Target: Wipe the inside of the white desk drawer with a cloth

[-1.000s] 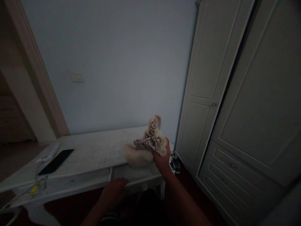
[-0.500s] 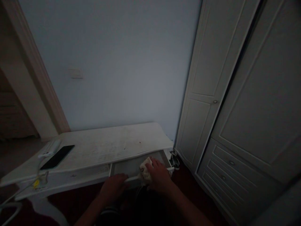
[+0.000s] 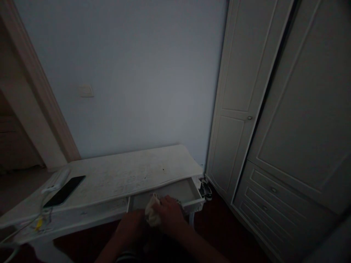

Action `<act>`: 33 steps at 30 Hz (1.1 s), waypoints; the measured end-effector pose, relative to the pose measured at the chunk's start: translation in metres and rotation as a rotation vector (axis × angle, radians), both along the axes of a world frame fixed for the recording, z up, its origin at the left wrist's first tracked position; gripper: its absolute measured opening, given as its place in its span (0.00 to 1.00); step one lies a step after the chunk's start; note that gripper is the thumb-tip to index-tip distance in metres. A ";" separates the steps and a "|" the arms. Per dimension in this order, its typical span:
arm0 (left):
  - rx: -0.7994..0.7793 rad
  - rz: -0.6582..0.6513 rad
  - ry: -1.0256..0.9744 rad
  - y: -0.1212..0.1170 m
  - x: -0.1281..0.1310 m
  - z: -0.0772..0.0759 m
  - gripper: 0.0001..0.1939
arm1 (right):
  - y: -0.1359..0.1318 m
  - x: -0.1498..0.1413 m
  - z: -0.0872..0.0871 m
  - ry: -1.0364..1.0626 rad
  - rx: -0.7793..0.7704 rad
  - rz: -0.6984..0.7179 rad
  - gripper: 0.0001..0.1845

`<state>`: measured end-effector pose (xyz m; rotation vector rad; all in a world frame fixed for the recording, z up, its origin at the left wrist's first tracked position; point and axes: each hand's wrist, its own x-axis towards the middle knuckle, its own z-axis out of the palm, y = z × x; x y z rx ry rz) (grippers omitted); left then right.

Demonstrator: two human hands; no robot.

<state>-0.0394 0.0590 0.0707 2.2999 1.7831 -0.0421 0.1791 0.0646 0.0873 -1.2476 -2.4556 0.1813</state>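
A pulled-out drawer (image 3: 189, 191) juts from the front of the white desk (image 3: 161, 160). My right hand (image 3: 170, 213) is closed around a crumpled pale cloth (image 3: 153, 211), which lies over the drawer's front edge. To the left of the cloth, my left hand (image 3: 133, 222) grips the drawer front near its left corner, with the fingers curled and partly lost in the dark. The grey inner floor of the drawer shows behind both hands.
On the desk's left end lie a dark phone (image 3: 64, 190) and a white power strip (image 3: 57, 180) with a cable. Shoes (image 3: 205, 190) stand on the dark red floor by the desk's right end. A white wardrobe (image 3: 238, 146) rises at the right.
My right hand has moved left along the drawer's front edge with the cloth, closer to my left hand. The right part of the drawer front is now uncovered. The view has shifted slightly.
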 end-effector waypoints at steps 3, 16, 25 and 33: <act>0.048 -0.036 0.005 0.001 -0.001 -0.007 0.20 | 0.013 0.059 0.002 -0.103 -0.045 -0.112 0.28; 0.057 -0.059 0.024 0.007 -0.002 -0.019 0.23 | 0.016 0.090 -0.022 -0.237 0.001 -0.024 0.33; -0.042 0.013 -0.001 0.003 0.003 0.002 0.20 | -0.001 -0.015 0.012 -0.052 0.090 0.134 0.39; 0.033 -0.009 0.013 0.003 0.003 -0.011 0.20 | 0.009 0.040 -0.009 0.000 0.030 -0.037 0.21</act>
